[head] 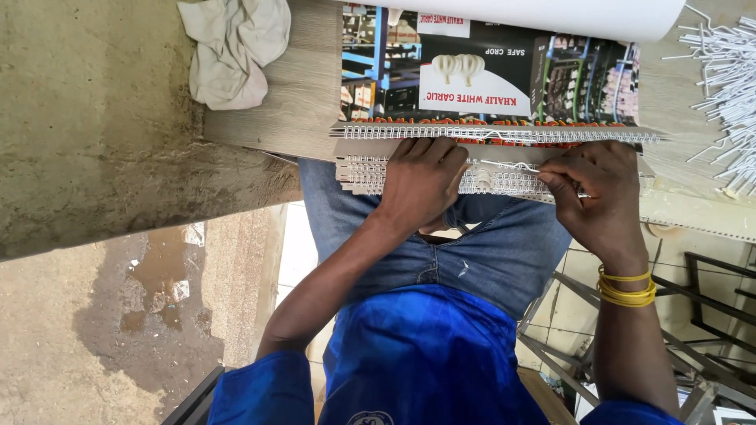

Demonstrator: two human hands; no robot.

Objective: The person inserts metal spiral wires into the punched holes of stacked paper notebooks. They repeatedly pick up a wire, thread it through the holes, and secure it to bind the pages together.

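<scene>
**Q.** Where is the work, and how are the hands set?

**A.** The stack of white wire binding strips (358, 173) lies along the near edge of the wooden table (303, 94), at the centre of the view. The left hand (421, 182) rests on top of it, palm down with the fingers loosely spread and nothing in its grasp. This reads as a hold-down that keeps the springy coils from shifting. At 3 o'clock from it, the right hand (596, 197) is closed narrow, with thumb and forefinger pinched on a thin wire piece (508, 166) that runs leftward across the strips.

**Q.** Is that wire already hooked into the coils?

**A.** It is too fine to tell. It lies touching them, possibly threaded.

**Q.** Why are the printed sheets (488, 75) placed as they are?

**A.** They sit just beyond the strips, at 12 o'clock. Their bound edge (488, 134) faces the person, so the coil line stays within reach of both hands.

**Q.** And the surroundings?

**A.**
- A rolled white sheet (551, 16) lies across the top of the prints.
- Loose white wires (728, 86) are heaped at 2 o'clock, on the right hand's side.
- A crumpled cloth (232, 47) sits at 11 o'clock, well apart from the work.
- Yellow rubber bands (626, 290) ring the right wrist.
</scene>
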